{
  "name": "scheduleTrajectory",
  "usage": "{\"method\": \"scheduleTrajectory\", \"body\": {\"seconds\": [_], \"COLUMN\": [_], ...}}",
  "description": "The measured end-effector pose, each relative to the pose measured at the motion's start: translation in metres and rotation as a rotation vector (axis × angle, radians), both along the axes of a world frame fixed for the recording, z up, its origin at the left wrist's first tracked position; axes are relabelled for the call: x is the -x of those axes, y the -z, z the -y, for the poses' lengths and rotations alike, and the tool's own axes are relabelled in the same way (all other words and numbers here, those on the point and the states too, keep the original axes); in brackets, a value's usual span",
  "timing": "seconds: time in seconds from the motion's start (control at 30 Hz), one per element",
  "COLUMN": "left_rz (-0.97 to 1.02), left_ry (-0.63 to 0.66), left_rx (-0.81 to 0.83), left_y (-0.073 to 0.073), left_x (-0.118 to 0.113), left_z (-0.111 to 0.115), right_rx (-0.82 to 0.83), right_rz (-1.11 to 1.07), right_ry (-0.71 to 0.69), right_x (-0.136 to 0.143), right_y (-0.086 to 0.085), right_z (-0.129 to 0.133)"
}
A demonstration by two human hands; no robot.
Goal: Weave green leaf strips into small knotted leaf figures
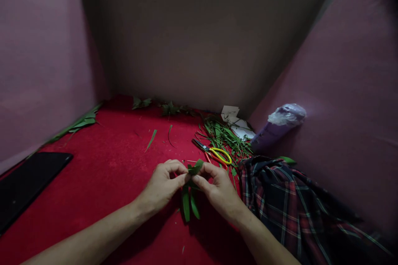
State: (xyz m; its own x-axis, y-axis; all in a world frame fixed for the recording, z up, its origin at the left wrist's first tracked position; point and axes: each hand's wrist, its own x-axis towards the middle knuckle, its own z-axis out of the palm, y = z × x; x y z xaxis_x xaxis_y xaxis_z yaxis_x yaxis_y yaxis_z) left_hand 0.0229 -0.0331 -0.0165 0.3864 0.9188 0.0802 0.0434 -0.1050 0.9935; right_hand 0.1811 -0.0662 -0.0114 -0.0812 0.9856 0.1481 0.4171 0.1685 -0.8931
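Observation:
Both hands meet at the lower middle of the view around a folded green leaf strip (195, 167). My left hand (166, 182) pinches it from the left between thumb and forefinger. From the other side, my right hand (216, 184) grips the same piece with thumb and index finger. Two narrow leaf ends (185, 205) hang below the fingertips. How the strip is folded between the fingertips is hidden. Just beyond my right hand lie scissors (214, 151) with yellow and red handles.
Cut green strips (226, 136) are heaped behind the scissors, beside white paper (241, 128). A purple plastic-topped roll (276, 126) leans at right, above plaid cloth (289, 203). A black flat object (31, 182) lies left on the red surface (102, 165). Leaves (85, 122) line the edges.

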Motion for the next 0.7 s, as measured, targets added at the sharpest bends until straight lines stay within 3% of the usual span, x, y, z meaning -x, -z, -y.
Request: {"method": "scheduleTrajectory", "body": {"seconds": [0.23,0.7], "left_rz": [0.092,0.142], "left_ry": [-0.023,-0.037], "left_rx": [0.2,0.259], "left_y": [-0.0042,-0.003], "left_x": [-0.0004,-0.0033], "left_z": [0.0018,0.0026], "right_rx": [0.056,0.07], "right_rz": [0.038,-0.018], "right_ry": [0.077,0.034], "right_x": [-0.0004,0.0026], "right_y": [0.0,0.0016], "right_z": [-0.0002,0.0025]}}
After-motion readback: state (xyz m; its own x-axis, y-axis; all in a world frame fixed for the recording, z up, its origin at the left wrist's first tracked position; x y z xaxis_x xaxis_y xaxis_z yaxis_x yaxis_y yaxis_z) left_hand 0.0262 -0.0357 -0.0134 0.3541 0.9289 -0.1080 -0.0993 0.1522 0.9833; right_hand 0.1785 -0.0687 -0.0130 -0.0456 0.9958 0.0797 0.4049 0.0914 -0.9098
